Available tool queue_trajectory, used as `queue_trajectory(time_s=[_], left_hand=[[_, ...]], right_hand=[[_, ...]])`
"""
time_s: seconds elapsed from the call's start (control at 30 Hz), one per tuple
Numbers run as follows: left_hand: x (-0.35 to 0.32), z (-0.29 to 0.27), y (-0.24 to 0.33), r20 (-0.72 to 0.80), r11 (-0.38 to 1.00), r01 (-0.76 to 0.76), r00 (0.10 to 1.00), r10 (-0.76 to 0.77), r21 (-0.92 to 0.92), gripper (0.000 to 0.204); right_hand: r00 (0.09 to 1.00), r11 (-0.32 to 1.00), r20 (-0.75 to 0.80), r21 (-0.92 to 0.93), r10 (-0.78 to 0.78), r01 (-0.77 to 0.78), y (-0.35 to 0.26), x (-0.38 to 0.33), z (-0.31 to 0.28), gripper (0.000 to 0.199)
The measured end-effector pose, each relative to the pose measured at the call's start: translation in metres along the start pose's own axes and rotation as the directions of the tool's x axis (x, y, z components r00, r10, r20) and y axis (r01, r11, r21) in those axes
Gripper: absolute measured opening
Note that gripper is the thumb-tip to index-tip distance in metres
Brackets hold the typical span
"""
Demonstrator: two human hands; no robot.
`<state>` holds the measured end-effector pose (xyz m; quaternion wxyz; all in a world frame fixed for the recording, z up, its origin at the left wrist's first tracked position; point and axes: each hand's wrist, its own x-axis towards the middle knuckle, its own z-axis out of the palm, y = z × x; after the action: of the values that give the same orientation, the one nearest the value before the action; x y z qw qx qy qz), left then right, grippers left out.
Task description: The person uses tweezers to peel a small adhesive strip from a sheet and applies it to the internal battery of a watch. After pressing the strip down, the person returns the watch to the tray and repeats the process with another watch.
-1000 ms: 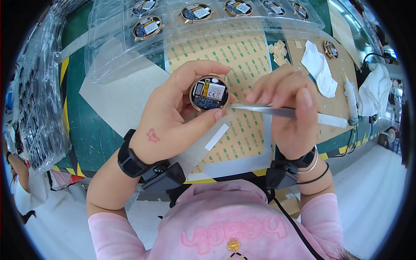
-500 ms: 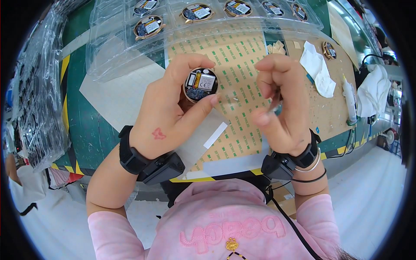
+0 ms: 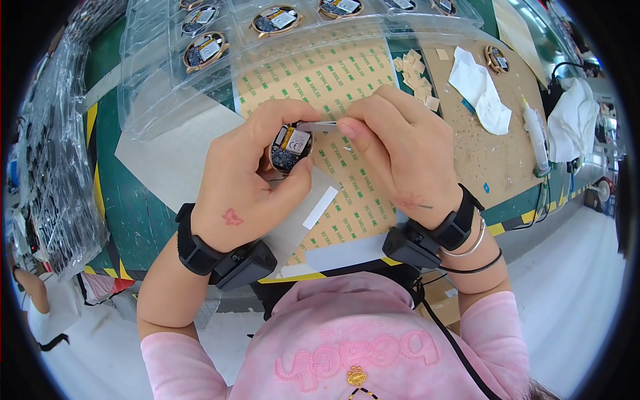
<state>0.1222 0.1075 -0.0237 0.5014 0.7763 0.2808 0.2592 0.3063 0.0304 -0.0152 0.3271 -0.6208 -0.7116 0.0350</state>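
My left hand (image 3: 233, 175) is closed around an open-backed round watch body (image 3: 291, 148), its thumb and index finger on the rim. A silver battery and a dark blue circuit board show inside the gold-edged case. From the right, my right hand (image 3: 412, 155) pinches slim metal tweezers (image 3: 323, 126) between thumb and fingers. Their tips reach the upper edge of the watch body, by my left index fingertip; whether they grip anything there I cannot tell. Both hands are above a tan adhesive sheet (image 3: 353, 193) with green print.
A clear plastic tray (image 3: 250, 50) with several watch bodies spans the back. Small tan pieces (image 3: 417, 79), a white cloth (image 3: 481, 93), another watch body (image 3: 496, 59) and a glue syringe (image 3: 535, 137) are to the right. Stacked clear trays (image 3: 57, 153) stand at the far left.
My right hand has moved left and turned, bringing the tweezers to the watch body. My left hand has shifted slightly left and down, still holding the watch body. The whole view has shifted a little.
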Motion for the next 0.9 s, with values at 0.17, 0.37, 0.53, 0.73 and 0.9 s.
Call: queue_trajectory(time_s=[0.17, 0.37, 0.53, 0.73, 0.9], left_hand=[[-0.001, 0.003, 0.001, -0.007, 0.999, 0.051, 0.999, -0.051, -0.013, 0.036], [0.0, 0.003, 0.001, 0.011, 0.996, 0.064, 0.998, -0.065, 0.057, 0.037], [0.001, 0.001, 0.004, 0.048, 0.983, 0.032, 0.998, -0.042, 0.183, 0.037], [0.001, -0.001, 0.005, 0.094, 0.972, 0.012, 0.995, -0.035, 0.236, 0.036], [0.0, -0.005, 0.0, 0.165, 0.997, 0.04, 0.985, -0.05, 0.062, 0.035]], right_hand=[[0.998, 0.998, -0.06, -0.054, -0.028, 0.025, 0.002, -0.002, 0.002, 0.01], [0.997, 0.997, -0.078, -0.082, 0.0, -0.006, -0.004, -0.004, 0.004, 0.01], [0.996, 0.995, -0.086, -0.103, -0.004, -0.005, -0.004, -0.006, 0.005, 0.01], [0.998, 0.996, -0.047, -0.086, -0.035, 0.031, 0.0, -0.005, 0.003, 0.011], [0.992, 0.991, -0.003, -0.05, -0.124, 0.123, 0.007, -0.001, -0.003, 0.012]])
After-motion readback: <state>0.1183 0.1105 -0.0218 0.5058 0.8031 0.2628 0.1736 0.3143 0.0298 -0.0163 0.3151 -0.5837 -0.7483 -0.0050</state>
